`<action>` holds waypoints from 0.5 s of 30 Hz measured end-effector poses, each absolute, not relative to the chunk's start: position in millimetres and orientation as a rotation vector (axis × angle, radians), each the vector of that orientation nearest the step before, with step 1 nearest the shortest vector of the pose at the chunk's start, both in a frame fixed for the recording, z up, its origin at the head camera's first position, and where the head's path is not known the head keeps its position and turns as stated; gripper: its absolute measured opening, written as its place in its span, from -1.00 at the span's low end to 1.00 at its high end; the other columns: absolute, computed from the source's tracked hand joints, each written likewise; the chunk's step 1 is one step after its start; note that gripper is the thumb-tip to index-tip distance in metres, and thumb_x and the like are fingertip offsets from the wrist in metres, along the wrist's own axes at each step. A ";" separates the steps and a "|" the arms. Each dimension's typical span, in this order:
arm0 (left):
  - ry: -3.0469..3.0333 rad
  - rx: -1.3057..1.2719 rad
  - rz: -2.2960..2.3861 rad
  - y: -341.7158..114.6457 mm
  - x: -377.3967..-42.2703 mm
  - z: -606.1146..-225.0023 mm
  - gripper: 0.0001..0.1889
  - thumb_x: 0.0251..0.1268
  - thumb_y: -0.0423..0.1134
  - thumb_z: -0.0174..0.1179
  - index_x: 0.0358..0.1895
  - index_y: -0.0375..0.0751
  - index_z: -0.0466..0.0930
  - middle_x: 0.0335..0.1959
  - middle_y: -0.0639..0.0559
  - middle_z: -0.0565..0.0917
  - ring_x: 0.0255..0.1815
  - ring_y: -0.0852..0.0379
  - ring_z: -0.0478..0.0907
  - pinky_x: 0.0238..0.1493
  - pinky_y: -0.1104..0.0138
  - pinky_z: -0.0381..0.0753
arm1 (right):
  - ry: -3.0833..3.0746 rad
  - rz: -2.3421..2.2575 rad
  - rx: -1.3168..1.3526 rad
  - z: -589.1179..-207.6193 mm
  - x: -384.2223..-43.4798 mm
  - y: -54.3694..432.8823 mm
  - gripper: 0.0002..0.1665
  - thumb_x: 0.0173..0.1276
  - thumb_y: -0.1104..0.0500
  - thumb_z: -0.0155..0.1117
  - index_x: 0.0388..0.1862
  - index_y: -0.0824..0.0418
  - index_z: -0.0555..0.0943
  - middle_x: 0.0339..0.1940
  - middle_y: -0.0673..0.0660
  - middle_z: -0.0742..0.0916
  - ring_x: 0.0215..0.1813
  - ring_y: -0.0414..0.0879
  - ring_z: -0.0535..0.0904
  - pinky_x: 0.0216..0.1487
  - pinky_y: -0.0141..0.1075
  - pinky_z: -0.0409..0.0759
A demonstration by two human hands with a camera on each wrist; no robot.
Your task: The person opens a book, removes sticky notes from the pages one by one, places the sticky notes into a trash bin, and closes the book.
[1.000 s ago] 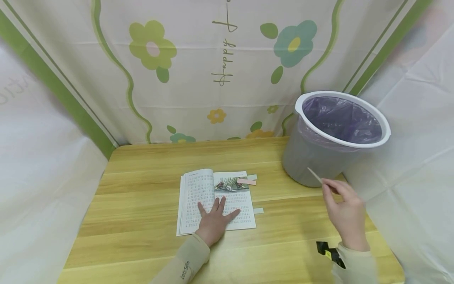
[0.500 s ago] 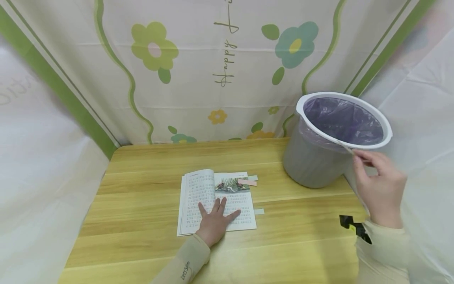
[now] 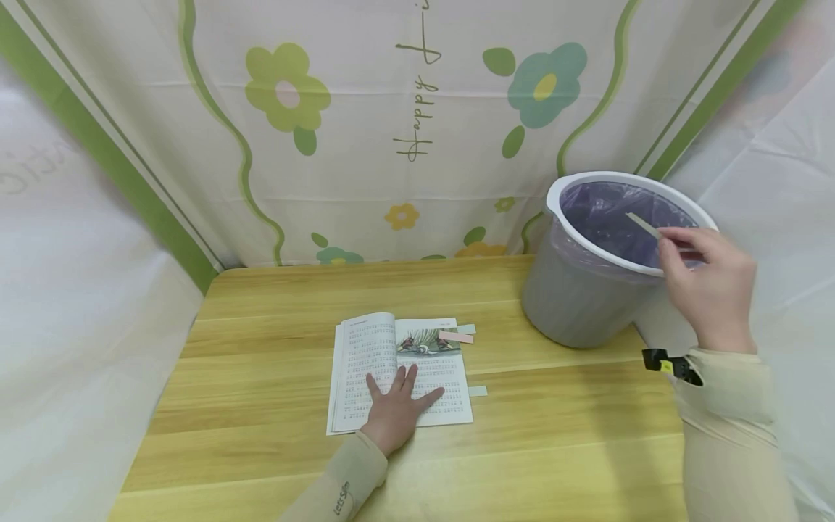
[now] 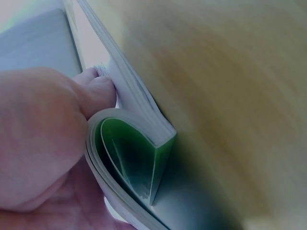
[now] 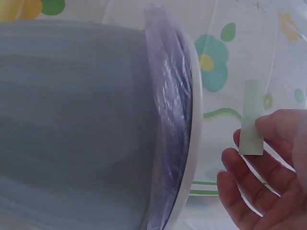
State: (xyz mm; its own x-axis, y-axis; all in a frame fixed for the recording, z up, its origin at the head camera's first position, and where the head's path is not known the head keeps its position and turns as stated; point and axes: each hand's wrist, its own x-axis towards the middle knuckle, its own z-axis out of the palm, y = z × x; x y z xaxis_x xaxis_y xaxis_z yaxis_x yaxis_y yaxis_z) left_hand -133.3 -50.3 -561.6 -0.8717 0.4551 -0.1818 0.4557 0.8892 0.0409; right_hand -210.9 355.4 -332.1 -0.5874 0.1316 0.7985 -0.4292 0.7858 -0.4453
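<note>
An open book (image 3: 365,362) lies on the wooden table, its left pages bulging up near the spine. My left hand (image 3: 393,417) rests on it with fingers spread over both pages; the left wrist view shows the curled page block (image 4: 98,158) beside the hand. Coloured sticky tabs, a pink one (image 3: 457,337) and pale green ones, stick out from the right page. My right hand (image 3: 711,283) pinches a pale green sticky tab (image 5: 251,120) between thumb and fingers. In the head view that hand overlaps the near rim of the trash bin (image 3: 574,290), the tab over its opening.
The grey bin has a white rim (image 3: 557,199) and a purple bag (image 3: 600,210) lining it, and stands at the table's back right corner. A flower-printed cloth (image 3: 365,109) hangs behind the wooden table (image 3: 261,348).
My right hand has moved right and up, carrying the sticky tab from in front of the bin to above its opening. The left hand stays on the book.
</note>
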 end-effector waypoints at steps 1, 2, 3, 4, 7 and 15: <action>2.871 0.699 -0.008 -50.3 -133.2 -561.4 -0.33 0.52 -0.33 -0.08 0.49 0.54 0.17 0.56 -0.21 0.09 0.54 -0.25 0.03 0.14 -0.58 -0.02 | -2.074 0.773 0.224 -331.0 -214.4 357.5 -0.80 0.30 0.30 0.29 -0.17 0.36 0.77 -0.27 -0.16 0.74 -0.27 -0.58 0.51 -0.17 -0.67 0.43; 2.872 0.698 -0.011 -50.3 -133.2 -561.4 -0.33 0.52 -0.33 -0.08 0.49 0.55 0.17 0.56 -0.21 0.09 0.54 -0.25 0.03 0.14 -0.58 -0.02 | -2.084 0.764 0.226 -329.7 -217.9 359.3 -0.79 0.30 0.29 0.29 -0.18 0.36 0.77 -0.29 -0.24 0.71 -0.29 -0.60 0.50 -0.18 -0.68 0.42; 2.872 0.695 -0.011 -50.4 -133.3 -561.5 -0.33 0.51 -0.33 -0.08 0.49 0.55 0.17 0.56 -0.21 0.10 0.54 -0.25 0.03 0.14 -0.58 -0.02 | -2.095 0.751 0.229 -328.4 -221.4 361.0 -0.79 0.31 0.28 0.28 -0.17 0.35 0.77 -0.29 -0.25 0.69 -0.29 -0.62 0.49 -0.19 -0.69 0.41; 2.871 0.693 -0.014 -50.4 -133.5 -561.2 -0.33 0.51 -0.34 -0.08 0.49 0.55 0.16 0.57 -0.21 0.09 0.54 -0.25 0.03 0.14 -0.58 -0.02 | -2.113 0.730 0.232 -327.2 -224.8 362.5 -0.78 0.31 0.27 0.28 -0.17 0.35 0.77 -0.29 -0.23 0.70 -0.30 -0.65 0.48 -0.20 -0.70 0.40; 2.870 0.686 -0.011 -50.7 -133.8 -561.9 -0.32 0.51 -0.34 -0.07 0.49 0.56 0.16 0.57 -0.20 0.08 0.54 -0.25 0.02 0.15 -0.58 -0.03 | -2.175 0.668 0.240 -325.0 -235.1 366.9 -0.78 0.32 0.28 0.25 -0.16 0.36 0.77 -0.29 0.10 0.77 -0.33 -0.73 0.41 -0.21 -0.74 0.34; 2.876 0.692 -0.005 -50.6 -133.9 -563.5 -0.31 0.50 -0.34 -0.06 0.48 0.57 0.16 0.57 -0.20 0.08 0.55 -0.24 0.01 0.14 -0.59 -0.01 | -2.361 0.559 0.188 -322.2 -255.9 375.2 -0.74 0.34 0.24 0.23 -0.14 0.35 0.76 -0.29 0.37 0.75 -0.43 -0.79 0.24 -0.33 -0.70 0.20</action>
State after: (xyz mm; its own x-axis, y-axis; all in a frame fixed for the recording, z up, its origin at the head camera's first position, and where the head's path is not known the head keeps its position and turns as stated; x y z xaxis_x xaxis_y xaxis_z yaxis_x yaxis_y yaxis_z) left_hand -133.9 -50.6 -563.5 -0.8747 0.4508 -0.1781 0.4514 0.8915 0.0394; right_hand -255.9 375.2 -322.2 -0.7489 0.0178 0.6625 -0.2812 0.8967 -0.3419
